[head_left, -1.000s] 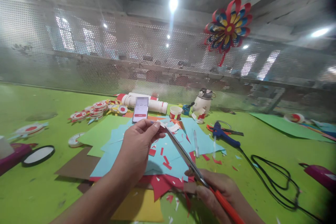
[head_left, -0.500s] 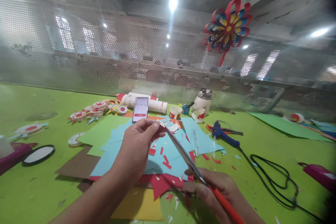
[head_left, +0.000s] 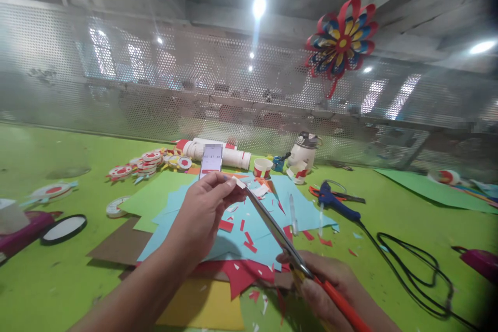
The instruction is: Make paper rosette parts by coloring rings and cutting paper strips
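Note:
Between the thumb and fingers of my left hand [head_left: 204, 212] is pinched a small white paper piece [head_left: 238, 182]. My right hand [head_left: 330, 282] grips a pair of scissors [head_left: 278, 231] with orange-red handles. The blades point up and to the left, and their tips meet the edge of the paper piece by my left fingertips. Beneath both hands lie light blue paper sheets [head_left: 171, 238], strewn with red paper scraps [head_left: 249, 241] and white bits. Red, brown and yellow sheets [head_left: 202, 303] stick out from under the blue ones.
Behind the paper stand a phone [head_left: 211, 160], a paper cup [head_left: 263, 167] and a white bottle [head_left: 303, 150]. To the right lies a blue glue gun [head_left: 336, 202] with its black cord [head_left: 412, 264]. Decorated paper discs [head_left: 148, 162] are stacked at left, near a black-rimmed disc [head_left: 64, 229].
The scissor tips stay at the paper piece, of which a little more shows beside my left fingers. The whole view has shifted slightly, moving things rightward in the picture.

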Action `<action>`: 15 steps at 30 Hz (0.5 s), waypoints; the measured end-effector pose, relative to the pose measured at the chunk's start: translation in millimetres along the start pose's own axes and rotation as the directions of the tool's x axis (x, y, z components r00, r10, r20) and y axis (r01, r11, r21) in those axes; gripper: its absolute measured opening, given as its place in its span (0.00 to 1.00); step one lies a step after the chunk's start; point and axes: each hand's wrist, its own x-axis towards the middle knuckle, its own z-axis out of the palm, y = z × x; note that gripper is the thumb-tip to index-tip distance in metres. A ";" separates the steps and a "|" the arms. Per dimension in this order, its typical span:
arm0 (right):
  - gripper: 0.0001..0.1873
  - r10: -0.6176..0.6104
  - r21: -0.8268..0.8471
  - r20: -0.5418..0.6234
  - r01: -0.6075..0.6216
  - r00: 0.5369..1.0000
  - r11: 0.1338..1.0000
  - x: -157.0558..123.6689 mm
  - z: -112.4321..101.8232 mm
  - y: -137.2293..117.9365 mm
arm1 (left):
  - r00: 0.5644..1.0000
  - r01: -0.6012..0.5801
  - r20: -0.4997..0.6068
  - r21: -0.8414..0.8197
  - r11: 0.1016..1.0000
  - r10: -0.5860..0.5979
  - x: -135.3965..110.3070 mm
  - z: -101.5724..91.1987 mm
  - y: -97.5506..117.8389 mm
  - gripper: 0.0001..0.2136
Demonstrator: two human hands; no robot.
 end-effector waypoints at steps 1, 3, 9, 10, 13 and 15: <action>0.28 0.002 0.019 0.021 -0.003 1.000 1.000 0.2 -1.5 -1.9 | 1.000 0.001 0.022 0.005 1.000 -0.001 0.6 -0.6 1.9 0.04; 0.29 -0.002 0.056 0.066 -0.002 0.998 0.998 1.0 -4.1 -5.7 | 0.998 0.002 0.061 0.017 1.000 -0.003 1.7 -1.9 5.1 0.04; 0.33 -0.034 0.037 0.081 0.031 0.996 0.999 1.9 -6.2 -8.6 | 0.994 0.007 0.108 0.039 0.999 -0.011 3.5 -5.1 10.1 0.05; 0.33 -0.049 0.025 0.067 0.048 0.997 0.999 1.6 -6.0 -8.4 | 0.994 0.008 0.109 0.040 0.999 -0.013 3.7 -5.3 10.5 0.05; 0.32 -0.094 -0.004 0.041 0.094 0.995 0.996 0.8 -5.7 -9.0 | 0.993 0.013 0.116 0.033 0.999 -0.017 4.7 -6.0 11.3 0.05; 0.32 -0.102 -0.028 0.035 0.103 0.994 0.994 0.8 -5.9 -10.2 | 0.990 0.017 0.137 0.027 0.999 -0.021 5.4 -6.7 11.1 0.05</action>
